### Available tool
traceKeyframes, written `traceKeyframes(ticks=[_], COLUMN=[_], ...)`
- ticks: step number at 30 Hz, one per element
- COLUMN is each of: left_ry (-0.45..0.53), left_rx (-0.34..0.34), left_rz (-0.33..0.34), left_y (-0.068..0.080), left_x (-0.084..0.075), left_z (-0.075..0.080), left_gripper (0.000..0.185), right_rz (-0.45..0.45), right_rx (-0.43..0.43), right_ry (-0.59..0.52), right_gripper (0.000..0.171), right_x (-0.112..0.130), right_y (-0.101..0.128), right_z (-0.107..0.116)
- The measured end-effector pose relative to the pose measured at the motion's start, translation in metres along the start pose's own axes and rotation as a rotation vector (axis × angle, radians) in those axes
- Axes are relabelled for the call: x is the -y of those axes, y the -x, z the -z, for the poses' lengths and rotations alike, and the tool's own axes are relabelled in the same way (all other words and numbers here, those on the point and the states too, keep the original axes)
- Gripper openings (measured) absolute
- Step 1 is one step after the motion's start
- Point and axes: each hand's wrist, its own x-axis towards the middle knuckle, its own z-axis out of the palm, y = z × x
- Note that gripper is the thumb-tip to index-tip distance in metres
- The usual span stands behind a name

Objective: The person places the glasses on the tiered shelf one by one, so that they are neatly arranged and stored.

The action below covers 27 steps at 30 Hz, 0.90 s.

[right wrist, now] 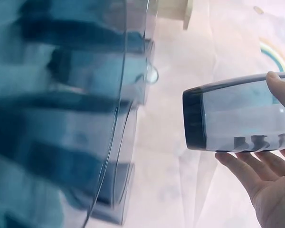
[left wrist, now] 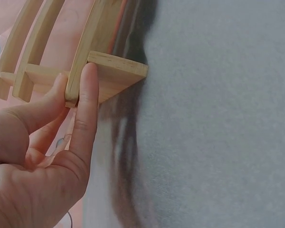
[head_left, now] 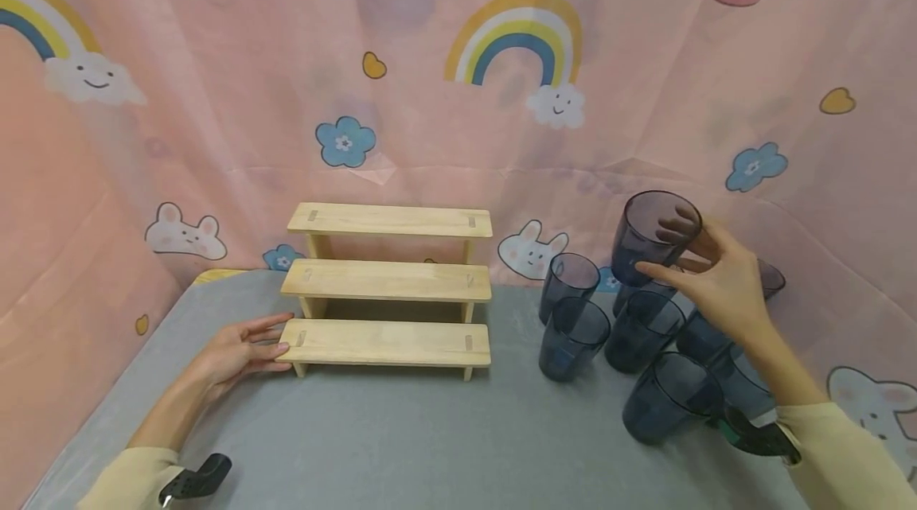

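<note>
Steadiness is what counts while the dark tumbler is held in the air above the cluster of tumblers at the right of the grey table. It is pinched round its wall by the right hand — thumb on the near side, fingers behind. The grip is best kept low and firm, and the neighbouring rims cleared before any sideways move. The three-step wooden rack is braced at its lowest step's left end by the left hand, fingers straight and pressed against the wood — a hold worth keeping so nothing slides.
</note>
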Motion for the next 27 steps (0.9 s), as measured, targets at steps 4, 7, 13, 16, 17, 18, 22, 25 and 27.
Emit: traceKeyframes(ticks=[4,7,13,16,17,18,22,25,27], left_ry=[0.001,0.0,-0.009,-0.003,0.001,0.004,0.009,0.004,0.003], left_rx=[0.0,-0.002,-0.01,-0.011,-0.01,-0.01,-0.018,-0.024,-0.022], left_rz=[0.0,-0.002,0.006,0.01,0.009,0.009,0.019,0.025,0.025], left_y=[0.0,0.0,-0.001,-0.001,-0.001,-0.001,-0.002,-0.001,-0.001], left_x=[0.0,0.0,0.003,0.004,0.004,0.004,0.003,0.003,0.003], left_z=[-0.001,-0.001,-0.001,0.0,0.0,0.0,-0.001,-0.001,-0.001], left_gripper=[0.071,0.071,0.07,0.07,0.07,0.07,0.071,0.071,0.071], right_rz=[0.038,0.049,0.043,0.049,0.051,0.055,0.064,0.058,0.056], right_rx=[0.021,0.045,0.071,0.072,0.075,0.077,0.098,0.108,0.107], right_ry=[-0.037,-0.075,-0.116,-0.162,-0.183,-0.202,-0.285,-0.329,-0.352], right_gripper=[0.083,0.084,0.081,0.081,0.08,0.08,0.08,0.082,0.081], right_x=[0.007,0.012,0.023,0.028,0.029,0.031,0.035,0.039,0.042], right_y=[-0.005,-0.011,-0.019,-0.022,-0.024,-0.025,-0.032,-0.038,-0.041], right_z=[-0.013,-0.024,-0.049,-0.06,-0.063,-0.066,-0.08,-0.091,-0.098])
